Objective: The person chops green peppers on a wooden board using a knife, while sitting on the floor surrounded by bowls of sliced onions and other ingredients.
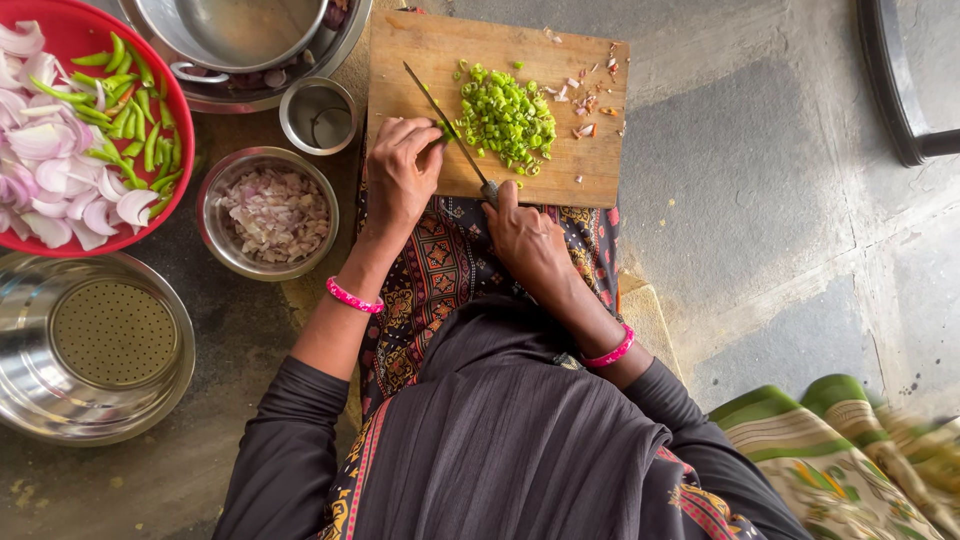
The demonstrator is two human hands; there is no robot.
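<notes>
A grey concrete floor [760,200] is seen under everything. Low and well to the left of the left hand, a large steel vessel [30,400] with a perforated strainer disc [112,333] inside it is placed. Above it, a red basin [75,30] is filled with pink onion pieces [40,170] and whole green chillies [135,115]. A big steel pot [235,40] is set at the top, left of the board.

A wooden cutting board [590,160] is laid on the floor directly ahead of both hands. Just left of the left hand, a steel bowl [215,195] of finely chopped onion [275,215] is kept, and a small empty steel cup [318,115] is seen above it.

The left hand [400,175] is curled narrow, its fingertips pressed down on a few green chillies at the board's left part; what lies beneath the fingers is mostly hidden. The right hand [525,235] is closed around the handle of a knife [445,115], whose blade is slanted up and left, passing just beside the left fingertips. A heap of chopped green chilli [505,120] is piled just right of the blade, above the right hand. A few reddish onion scraps [585,100] are scattered further right. Pink bangles [352,297] are worn on both wrists.
</notes>
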